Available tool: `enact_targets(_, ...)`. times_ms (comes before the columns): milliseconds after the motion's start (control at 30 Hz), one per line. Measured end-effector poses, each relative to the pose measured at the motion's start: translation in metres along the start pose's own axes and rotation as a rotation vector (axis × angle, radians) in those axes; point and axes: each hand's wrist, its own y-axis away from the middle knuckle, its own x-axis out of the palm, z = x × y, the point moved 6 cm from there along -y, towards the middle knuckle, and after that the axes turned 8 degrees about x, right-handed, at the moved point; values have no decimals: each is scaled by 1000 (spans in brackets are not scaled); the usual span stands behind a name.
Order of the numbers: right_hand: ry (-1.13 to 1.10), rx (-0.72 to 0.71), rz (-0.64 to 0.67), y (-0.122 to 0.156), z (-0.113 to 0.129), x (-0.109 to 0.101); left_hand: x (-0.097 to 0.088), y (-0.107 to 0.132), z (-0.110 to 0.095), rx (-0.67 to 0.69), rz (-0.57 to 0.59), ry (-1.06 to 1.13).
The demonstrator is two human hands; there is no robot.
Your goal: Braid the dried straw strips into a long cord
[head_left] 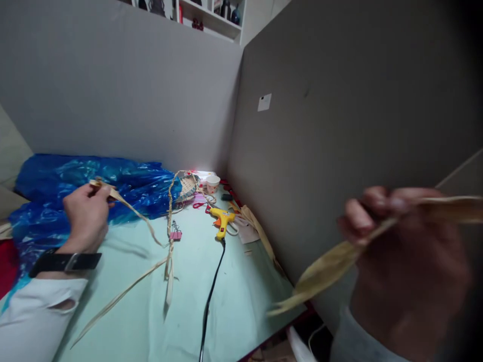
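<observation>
My left hand [87, 213], with a dark watch strap on its wrist, pinches the end of a thin pale husk strand [133, 209]. That strand runs down to a braided husk cord [169, 213], from which more loose ends spread over the table. A pink binder clip [175, 236] sits against the cord. Raised at the right, my right hand [407, 256] is closed around a dry, yellowish husk strip [326, 269]. The strip's wide, frayed end hangs down to the left, and another part runs past the right edge. This hand is blurred by motion.
A yellow glue gun [222, 221] lies mid-table, its black cord [211, 296] running toward me. Blue plastic [90, 176] covers the back left. A woven piece [187, 187] and paper cup [213, 183] stand in the corner. Husks [260, 234] lie along the right grey partition [320, 125].
</observation>
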Motion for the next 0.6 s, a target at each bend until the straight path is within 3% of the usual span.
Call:
enact_targets(100,503,-26,157,-8,-41,32,-10,4,4,-136,-156,139)
enact_targets(167,1036,-160,217,-13,-86,56,-8,9,7,-241,-138,226)
enact_targets(233,1531,-194,319,-14,-143,73,-5,15,9,-326,-84,295)
enact_targets(300,1607,-187,366,-12,-186,82,-5,23,10,-379,-41,346)
enact_targets(400,1644,-193,414,-5,-220,87,-7,34,10,-409,10,396)
enact_targets(600,1667,-222,497,3,-228,85,-5,56,18,-429,83,382)
